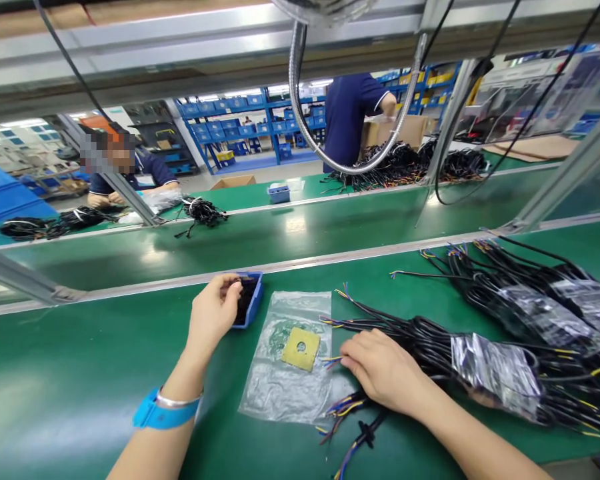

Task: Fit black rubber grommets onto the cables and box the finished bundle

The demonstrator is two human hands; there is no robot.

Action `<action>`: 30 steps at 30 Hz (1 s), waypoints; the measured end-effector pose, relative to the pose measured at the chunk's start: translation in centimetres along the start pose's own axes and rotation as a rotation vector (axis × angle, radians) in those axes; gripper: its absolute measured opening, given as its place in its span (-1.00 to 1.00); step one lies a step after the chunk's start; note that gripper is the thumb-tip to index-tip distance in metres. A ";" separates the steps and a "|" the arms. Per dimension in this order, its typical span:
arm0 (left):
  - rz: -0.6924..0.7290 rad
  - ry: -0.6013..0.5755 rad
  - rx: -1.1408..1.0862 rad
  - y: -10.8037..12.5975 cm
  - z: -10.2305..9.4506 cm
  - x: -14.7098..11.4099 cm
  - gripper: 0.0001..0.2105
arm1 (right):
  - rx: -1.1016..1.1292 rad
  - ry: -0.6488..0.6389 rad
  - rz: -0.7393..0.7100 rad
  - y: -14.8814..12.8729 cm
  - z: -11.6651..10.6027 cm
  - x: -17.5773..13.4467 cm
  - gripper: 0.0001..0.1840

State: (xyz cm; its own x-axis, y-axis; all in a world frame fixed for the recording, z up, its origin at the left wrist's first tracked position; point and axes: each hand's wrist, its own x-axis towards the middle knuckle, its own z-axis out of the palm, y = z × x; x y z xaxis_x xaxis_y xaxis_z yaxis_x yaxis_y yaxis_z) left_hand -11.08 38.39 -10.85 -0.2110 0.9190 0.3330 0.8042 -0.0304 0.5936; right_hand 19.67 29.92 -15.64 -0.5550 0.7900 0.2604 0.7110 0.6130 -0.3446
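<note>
My left hand (216, 310), with a blue band on its wrist, is at the left rim of a small blue bin (254, 308) holding dark small parts. Its fingers are curled together over the bin; whatever they pinch is hidden. My right hand (380, 370) is closed on a black cable whose thin coloured wire ends (333, 361) stick out past the fingertips. Between the hands lies a clear plastic bag (265, 393) with a yellow square plate (307, 343) on or in it, a round hole in its middle. A bundle of black cables (425, 330) extends behind my right hand.
More taped cable bundles (525, 293) cover the right of the green table (80, 373). One cable with a black cross-shaped piece (367, 435) lies near the front. Metal posts and a flexible conduit (350, 168) stand beyond. Two people work at the far bench.
</note>
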 end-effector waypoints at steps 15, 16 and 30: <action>-0.628 -0.611 -1.058 2.6 2.2 -6.0 -0.56 | 0.080 -0.001 -0.002 0.7 0.1 -0.4 -0.78; -0.600 -0.642 -1.051 2.5 2.3 -6.1 -0.57 | 0.084 -0.002 -0.002 0.7 0.2 -0.4 -0.78; 0.675 -0.488 0.171 3.7 4.7 -9.2 -0.85 | 0.071 0.040 -0.011 0.5 0.0 -0.1 -0.77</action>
State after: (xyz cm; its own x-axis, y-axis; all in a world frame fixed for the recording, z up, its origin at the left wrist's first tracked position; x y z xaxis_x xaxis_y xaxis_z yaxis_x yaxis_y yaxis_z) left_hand -3.52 31.66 -15.16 0.5758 0.7929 0.1993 0.7528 -0.6093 0.2490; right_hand 20.11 30.11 -15.86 -0.5442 0.7836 0.2996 0.6718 0.6209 -0.4038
